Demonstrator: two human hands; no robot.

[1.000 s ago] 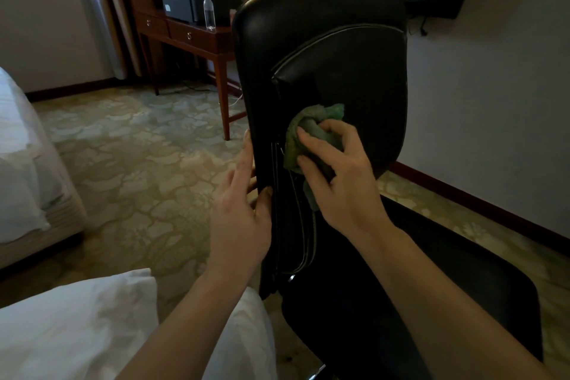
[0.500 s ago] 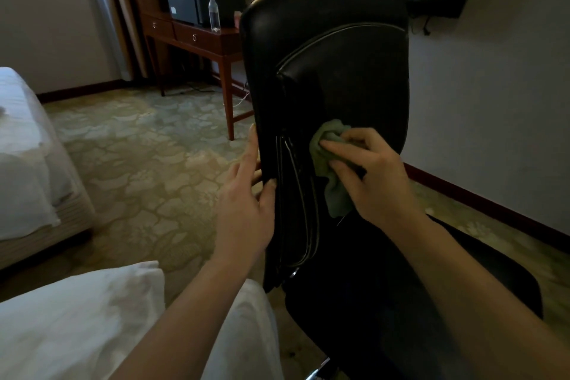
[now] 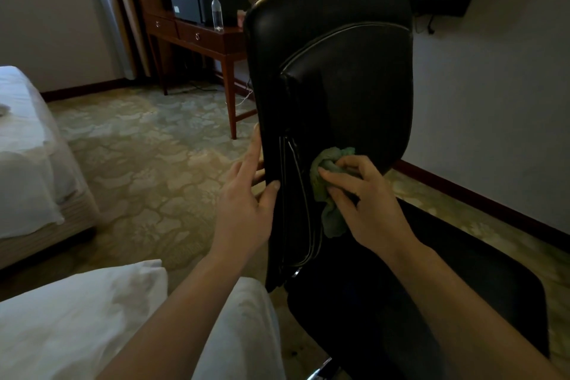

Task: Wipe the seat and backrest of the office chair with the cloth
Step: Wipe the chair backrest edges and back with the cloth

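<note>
A black leather office chair stands in front of me, its tall backrest (image 3: pixel 339 77) upright and its dark seat (image 3: pixel 431 302) low at the right. My right hand (image 3: pixel 367 210) is shut on a crumpled green cloth (image 3: pixel 327 182) and presses it against the lower part of the backrest, just above the seat. My left hand (image 3: pixel 246 203) grips the backrest's left edge, thumb on the front face and fingers along the side.
A white bed (image 3: pixel 27 157) lies at the left and white bedding (image 3: pixel 77 324) is close at the bottom left. A wooden desk (image 3: pixel 200 37) with a water bottle (image 3: pixel 217 12) stands behind the chair. A wall (image 3: pixel 493 102) runs along the right, patterned carpet (image 3: pixel 148 163) between.
My right hand has slid the cloth down the backrest from its middle to its lower part. My left hand has kept its grip on the backrest edge.
</note>
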